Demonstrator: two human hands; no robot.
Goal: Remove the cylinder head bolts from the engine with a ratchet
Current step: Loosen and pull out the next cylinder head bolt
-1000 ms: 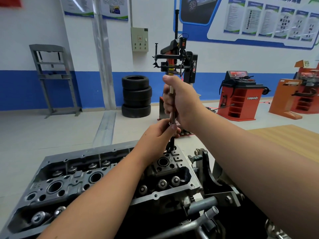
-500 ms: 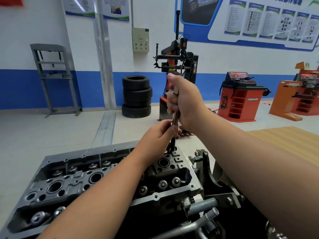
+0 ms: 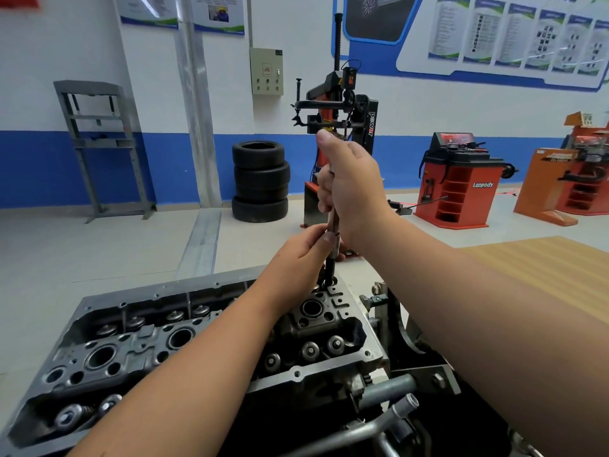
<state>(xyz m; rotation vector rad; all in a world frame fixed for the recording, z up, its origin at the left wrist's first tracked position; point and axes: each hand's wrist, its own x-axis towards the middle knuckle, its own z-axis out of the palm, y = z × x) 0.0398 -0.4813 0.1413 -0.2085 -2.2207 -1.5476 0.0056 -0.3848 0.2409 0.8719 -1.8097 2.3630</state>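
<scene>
- The right hand [image 3: 349, 186] is wrapped round the upper end of a slim dark steel tool shaft [image 3: 333, 232], which stands upright
- The left hand [image 3: 301, 255] pinches the shaft lower down, just above the grey cast-aluminium cylinder head [image 3: 211, 328]
- The shaft's tip sits in a bolt hole [image 3: 329, 283] at the head's far right end; the bolt itself is hidden
- Best kept plumb and lifted straight, so nothing snags or drops
</scene>
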